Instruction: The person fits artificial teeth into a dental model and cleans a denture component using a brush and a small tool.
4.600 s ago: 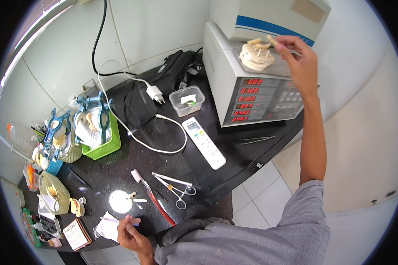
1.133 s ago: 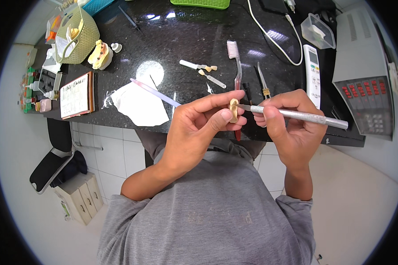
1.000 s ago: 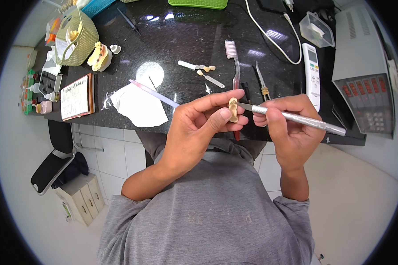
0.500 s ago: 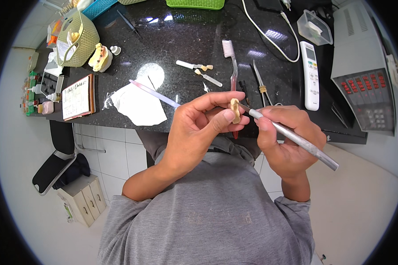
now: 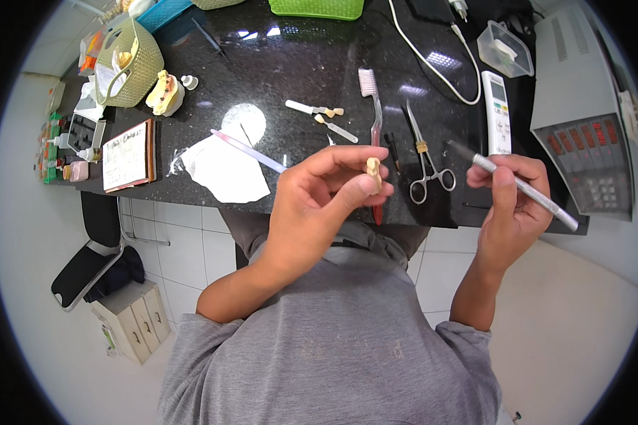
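Observation:
Between the thumb and fingers of my left hand (image 5: pixel 312 202) is a small cream-coloured dental bridge (image 5: pixel 373 168), held upright over the front edge of the table. My fingertips cover its lower part. My right hand (image 5: pixel 514 202) grips a slim knife (image 5: pixel 554 212) with a knurled metal handle, well to the right of the bridge. Its blade points up and left and is smeared by motion. On the tabletop between my hands lie locking forceps (image 5: pixel 417 127) with a tan band around them. A toothbrush (image 5: pixel 376 110) with a clear and red handle lies behind my left hand.
Shade tabs (image 5: pixel 342 132) and white paper (image 5: pixel 227 170) lie on the dark table (image 5: pixel 305 64). At left are a notebook (image 5: pixel 126 157), a dental model (image 5: pixel 164 93) and a woven basket (image 5: pixel 136 74). At right are a remote control (image 5: pixel 498 113) and a machine with a display (image 5: pixel 581 106).
My right hand has carried the knife away from the dental bridge to the right, uncovering the forceps' finger loops. The left hand stays in place, with the bridge slightly turned.

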Tool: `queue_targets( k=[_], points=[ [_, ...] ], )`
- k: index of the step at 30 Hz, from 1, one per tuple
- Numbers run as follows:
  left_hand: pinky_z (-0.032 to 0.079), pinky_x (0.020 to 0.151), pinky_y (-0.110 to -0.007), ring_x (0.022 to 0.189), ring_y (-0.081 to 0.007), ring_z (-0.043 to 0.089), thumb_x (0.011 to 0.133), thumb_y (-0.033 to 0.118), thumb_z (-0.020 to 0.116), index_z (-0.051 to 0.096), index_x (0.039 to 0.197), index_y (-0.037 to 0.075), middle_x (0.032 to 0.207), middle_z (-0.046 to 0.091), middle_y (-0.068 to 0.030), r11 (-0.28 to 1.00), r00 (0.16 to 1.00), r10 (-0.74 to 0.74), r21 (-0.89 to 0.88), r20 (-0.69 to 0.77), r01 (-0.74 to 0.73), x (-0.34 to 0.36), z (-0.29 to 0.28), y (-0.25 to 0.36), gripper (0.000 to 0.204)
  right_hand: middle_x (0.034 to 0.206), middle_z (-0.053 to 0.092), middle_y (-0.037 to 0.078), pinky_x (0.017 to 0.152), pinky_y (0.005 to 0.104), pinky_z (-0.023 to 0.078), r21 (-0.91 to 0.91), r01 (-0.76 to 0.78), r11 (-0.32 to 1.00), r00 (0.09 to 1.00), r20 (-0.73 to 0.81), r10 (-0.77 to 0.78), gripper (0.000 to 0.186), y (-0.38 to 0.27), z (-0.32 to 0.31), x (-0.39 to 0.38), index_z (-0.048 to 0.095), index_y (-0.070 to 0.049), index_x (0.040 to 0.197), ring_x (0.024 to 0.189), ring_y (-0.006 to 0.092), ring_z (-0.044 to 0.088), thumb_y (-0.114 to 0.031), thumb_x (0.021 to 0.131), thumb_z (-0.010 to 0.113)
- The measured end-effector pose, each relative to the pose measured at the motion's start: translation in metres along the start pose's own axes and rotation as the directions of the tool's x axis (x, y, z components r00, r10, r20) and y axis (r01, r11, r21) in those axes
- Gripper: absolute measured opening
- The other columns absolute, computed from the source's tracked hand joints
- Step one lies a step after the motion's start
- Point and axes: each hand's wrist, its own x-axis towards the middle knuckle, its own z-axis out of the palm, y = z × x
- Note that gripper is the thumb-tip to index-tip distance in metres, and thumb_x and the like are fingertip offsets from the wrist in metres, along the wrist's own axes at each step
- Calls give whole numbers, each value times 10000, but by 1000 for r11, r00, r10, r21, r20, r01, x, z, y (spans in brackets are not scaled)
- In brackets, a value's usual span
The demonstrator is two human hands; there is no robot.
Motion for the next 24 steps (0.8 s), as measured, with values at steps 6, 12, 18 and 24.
queue_targets(
  k=[6,12,18,24],
  points=[
    [537,629,-287,779,-187,652,726,-89,687,691,1002,54,958,628,-89,165,700,672,871,244,-462,34,-9,1,311,955,535,85,766,252,521,-218,12,976,999,45,-2,106,15,-23,10,540,47,994,834,133,580,-48,946,535],
    [522,727,-245,807,-121,628,796,-27,688,654,988,5,920,641,-60,663,852,524,632,-10,-401,31,-25,29,198,902,538,64,726,230,484,-457,-120,882,942,227,246,239,-2,-28,26,529,13,1155,802,98,558,2,916,543],
    [574,762,-267,828,-122,641,882,86,643,587,1100,6,975,620,-77,975,975,147,-140,-166,-171,22,-57,46,240,733,604,91,595,252,478,-706,142,694,878,413,241,335,-13,-4,42,587,-7,1137,625,138,579,11,811,659],
    [563,677,-194,772,-87,628,915,167,622,565,1172,-12,969,615,-73,909,997,54,-411,-58,-73,8,-67,55,318,718,618,112,588,294,483,-776,213,594,859,438,265,257,-4,10,50,614,9,1053,596,185,593,26,800,656]
  ],
)
